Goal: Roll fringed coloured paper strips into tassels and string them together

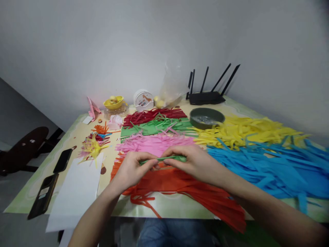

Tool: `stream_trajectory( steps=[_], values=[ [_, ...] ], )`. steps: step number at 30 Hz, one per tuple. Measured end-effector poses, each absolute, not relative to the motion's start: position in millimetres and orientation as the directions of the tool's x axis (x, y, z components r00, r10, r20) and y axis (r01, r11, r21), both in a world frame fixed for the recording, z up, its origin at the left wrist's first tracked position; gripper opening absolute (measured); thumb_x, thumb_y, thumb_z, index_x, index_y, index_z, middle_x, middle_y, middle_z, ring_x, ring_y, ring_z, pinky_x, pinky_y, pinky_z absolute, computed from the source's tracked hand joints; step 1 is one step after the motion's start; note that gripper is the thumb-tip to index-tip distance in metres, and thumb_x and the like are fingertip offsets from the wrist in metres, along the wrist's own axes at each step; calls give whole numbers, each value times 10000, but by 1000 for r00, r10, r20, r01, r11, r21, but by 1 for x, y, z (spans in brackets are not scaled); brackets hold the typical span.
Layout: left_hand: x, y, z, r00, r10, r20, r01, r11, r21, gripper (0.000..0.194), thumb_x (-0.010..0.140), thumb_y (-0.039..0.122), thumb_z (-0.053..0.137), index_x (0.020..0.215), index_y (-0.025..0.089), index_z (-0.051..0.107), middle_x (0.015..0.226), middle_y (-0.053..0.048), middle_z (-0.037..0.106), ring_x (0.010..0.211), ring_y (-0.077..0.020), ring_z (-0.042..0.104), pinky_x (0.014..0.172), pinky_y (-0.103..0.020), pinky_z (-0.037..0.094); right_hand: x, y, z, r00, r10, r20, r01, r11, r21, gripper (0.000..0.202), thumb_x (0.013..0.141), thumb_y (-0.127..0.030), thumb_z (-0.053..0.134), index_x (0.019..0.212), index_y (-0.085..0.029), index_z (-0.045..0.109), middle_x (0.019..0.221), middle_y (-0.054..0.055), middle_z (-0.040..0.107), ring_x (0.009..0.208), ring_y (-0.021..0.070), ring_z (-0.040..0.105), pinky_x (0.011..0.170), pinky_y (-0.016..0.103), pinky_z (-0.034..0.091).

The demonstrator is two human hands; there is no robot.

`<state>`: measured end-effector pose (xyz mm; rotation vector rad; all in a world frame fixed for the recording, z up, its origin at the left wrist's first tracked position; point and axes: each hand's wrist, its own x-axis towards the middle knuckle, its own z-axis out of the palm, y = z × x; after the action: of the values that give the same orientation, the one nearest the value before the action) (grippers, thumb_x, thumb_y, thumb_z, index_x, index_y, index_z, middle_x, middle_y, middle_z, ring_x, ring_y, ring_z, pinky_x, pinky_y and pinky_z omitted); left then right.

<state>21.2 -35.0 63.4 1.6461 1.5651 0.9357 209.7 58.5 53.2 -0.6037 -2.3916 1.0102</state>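
Over the orange fringed paper (164,180), both hands meet at a thin, rolled green strip (178,158). My left hand (135,168) pinches its left part between thumb and fingers. My right hand (186,160) has its fingers closed round the right part, with the fingertips of both hands nearly touching. Just beyond the hands lies pink fringed paper (156,142), then green fringed paper (146,128) and dark red fringed paper (151,116). Yellow fringed paper (246,132) and blue fringed paper (259,168) spread to the right.
A dark round bowl (207,117) stands before a black router (205,98). Small tassels (92,145), two phones (63,160) and white sheets (77,188) lie at the left. Along the back are a yellow dish (113,103), a white holder (143,100) and a plastic bag (172,85).
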Motion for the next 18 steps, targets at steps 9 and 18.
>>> stream_trajectory(
  steps=[9, 18],
  values=[
    [10, -42, 47, -19, 1000, -6, -4, 6, 1000, 282, 789, 315, 681, 997, 136, 742, 776, -96, 742, 583, -141, 629, 637, -278, 523, 207, 62, 34, -797, 552, 245, -70, 318, -945, 254, 873, -297, 582, 1058, -196, 723, 870, 47, 766, 805, 177, 724, 742, 284, 574],
    [3, -41, 33, -21, 998, 62, -46, -63, 997, 138, 787, 226, 653, 715, 134, 726, 625, -48, 665, 689, -167, 642, 710, -279, 495, 207, 61, 33, -805, 429, 410, -131, 545, -828, 278, 839, -102, 510, 959, -193, 744, 880, 50, 758, 812, 142, 704, 726, 238, 543]
  ],
)
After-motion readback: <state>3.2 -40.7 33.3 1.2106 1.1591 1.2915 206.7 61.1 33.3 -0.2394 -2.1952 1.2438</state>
